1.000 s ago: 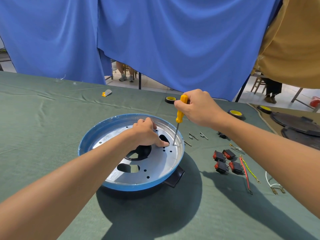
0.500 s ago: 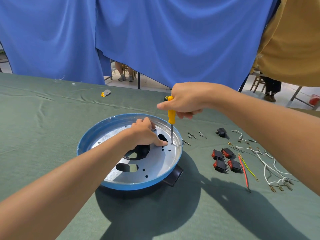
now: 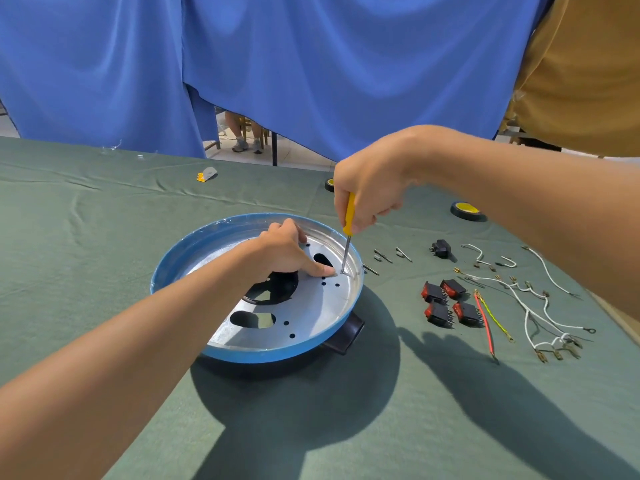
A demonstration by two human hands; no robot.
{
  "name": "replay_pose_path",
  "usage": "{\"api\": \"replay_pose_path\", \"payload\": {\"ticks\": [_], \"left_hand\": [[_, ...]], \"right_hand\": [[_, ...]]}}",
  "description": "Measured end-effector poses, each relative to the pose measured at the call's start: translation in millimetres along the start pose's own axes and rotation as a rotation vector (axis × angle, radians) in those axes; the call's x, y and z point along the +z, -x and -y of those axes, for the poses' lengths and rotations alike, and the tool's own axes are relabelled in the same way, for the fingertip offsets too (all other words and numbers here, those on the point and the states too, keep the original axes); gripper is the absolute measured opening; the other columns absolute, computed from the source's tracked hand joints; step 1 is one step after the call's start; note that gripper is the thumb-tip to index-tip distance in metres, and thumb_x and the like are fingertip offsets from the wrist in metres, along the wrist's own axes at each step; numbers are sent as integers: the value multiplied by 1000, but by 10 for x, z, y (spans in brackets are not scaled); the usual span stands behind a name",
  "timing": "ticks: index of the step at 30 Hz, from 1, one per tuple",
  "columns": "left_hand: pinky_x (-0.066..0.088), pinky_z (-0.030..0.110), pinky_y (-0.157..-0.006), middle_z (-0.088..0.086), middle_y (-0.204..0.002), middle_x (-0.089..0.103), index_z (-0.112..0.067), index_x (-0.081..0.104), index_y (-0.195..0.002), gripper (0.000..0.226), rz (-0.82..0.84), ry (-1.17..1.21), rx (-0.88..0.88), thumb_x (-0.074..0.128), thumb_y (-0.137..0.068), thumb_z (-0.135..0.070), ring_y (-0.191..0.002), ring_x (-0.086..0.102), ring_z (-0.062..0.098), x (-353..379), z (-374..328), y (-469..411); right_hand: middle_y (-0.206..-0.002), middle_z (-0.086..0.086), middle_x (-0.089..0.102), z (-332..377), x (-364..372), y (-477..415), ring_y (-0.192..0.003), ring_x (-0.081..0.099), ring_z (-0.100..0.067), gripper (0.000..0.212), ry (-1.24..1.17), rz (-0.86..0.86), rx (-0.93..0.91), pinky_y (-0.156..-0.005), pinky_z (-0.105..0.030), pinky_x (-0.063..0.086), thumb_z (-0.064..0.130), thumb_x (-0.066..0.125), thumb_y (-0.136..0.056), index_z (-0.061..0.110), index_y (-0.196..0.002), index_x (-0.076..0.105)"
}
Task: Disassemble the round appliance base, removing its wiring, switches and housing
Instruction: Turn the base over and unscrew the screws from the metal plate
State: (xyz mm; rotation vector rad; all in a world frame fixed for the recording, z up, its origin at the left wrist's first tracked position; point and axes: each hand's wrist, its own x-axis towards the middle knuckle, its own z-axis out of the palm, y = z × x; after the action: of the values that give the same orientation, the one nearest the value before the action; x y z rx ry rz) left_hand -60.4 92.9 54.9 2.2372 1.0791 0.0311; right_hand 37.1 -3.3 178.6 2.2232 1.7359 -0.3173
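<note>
Steadiness is lent to the round appliance base (image 3: 263, 355), at the middle of the tabletop (image 3: 104, 237), by the empty left hand (image 3: 280, 252) pressed on it, so the screwdriver (image 3: 349, 216), clenched upright in the right hand (image 3: 370, 181), can be turned near its rim.

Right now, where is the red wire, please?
In head view, the red wire lies right of the blue base, between the switches and the yellow wire.

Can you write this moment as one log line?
right hand: grips screwdriver, tip in round base | left hand: rests on round base | switches: on cloth
</note>
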Motion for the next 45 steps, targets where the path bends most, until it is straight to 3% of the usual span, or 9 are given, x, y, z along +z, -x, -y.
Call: {"api": "replay_pose_path", "payload": {"ticks": [4,8,17,22,27,34,37,42,45], "left_hand": [[40,46,-105,6,-136,36,-19,41,-134,88,8,-56,-23,82,-66,-56,-125,39,29,-18,-45,-11],[40,47,-105,8,-136,36,-18,40,-136,89,2,-65,-37,82,-67,-55,-126,40,30,-9,-79,-15],[40,45,-105,6,-135,37,-18,42,-133,84,7,-35,-15,82,-68,-54,-124,39,28,-15,-44,-9],[40,46,-105,7,-134,38,-19,42,-133,84,9,-42,-22,82,-67,-54,-123,40,28,-12,-51,-22],[40,46,-106,7,-136,37,-19,40,-135,86,17,-47,-10,81,-68,-54,-124,39,28,-13,-36,-40],[39,45,-106,5,-138,37,-20,43,-135,86,10,6,-4,77,-68,-61,-126,39,27,-6,-2,-77],[39,44,-106,8,-137,39,-17,43,-134,86,-37,-13,-11,72,-71,-66,-126,41,28,36,-11,-117],[35,39,-104,11,-138,39,-12,39,-136,91,-134,-130,-14,69,-72,-68,-131,36,29,123,-13,-204],[36,41,-105,12,-139,39,-11,37,-138,94,-158,-176,-28,68,-71,-70,-131,36,30,152,-27,-230]], "right_hand": [[-43,0,47,-20,-12,-75,-34,31,-16,50,-65,72,117,-39,-18,27,44,49,-98,3,-75,68],[-41,3,43,-38,1,-156,-32,29,-15,35,-40,58,91,-40,-19,23,27,55,-95,5,-70,67],[-52,9,67,46,-37,-87,-62,63,-14,11,229,-20,-104,-60,-22,50,22,67,-88,17,-81,73],[-58,6,63,-32,-11,-93,-51,54,-10,5,99,-34,-149,-43,-12,41,19,76,-81,20,-79,72],[-46,2,50,-58,24,-166,-37,34,-16,54,-56,69,48,-40,-20,30,55,56,-90,7,-69,68],[-65,3,60,63,-9,-140,-60,53,-16,12,283,-20,-90,-52,-23,40,30,68,-88,19,-88,73],[-76,7,68,52,-12,-100,-69,62,-10,18,305,-61,-134,-49,-17,37,25,73,-84,24,-101,75],[-57,0,57,18,37,-141,-48,50,-18,52,168,3,-13,-48,-21,40,56,51,-92,10,-77,70],[-51,0,46,-10,55,-168,-42,39,-18,53,148,39,88,-47,-23,36,42,43,-100,10,-66,69]]}}
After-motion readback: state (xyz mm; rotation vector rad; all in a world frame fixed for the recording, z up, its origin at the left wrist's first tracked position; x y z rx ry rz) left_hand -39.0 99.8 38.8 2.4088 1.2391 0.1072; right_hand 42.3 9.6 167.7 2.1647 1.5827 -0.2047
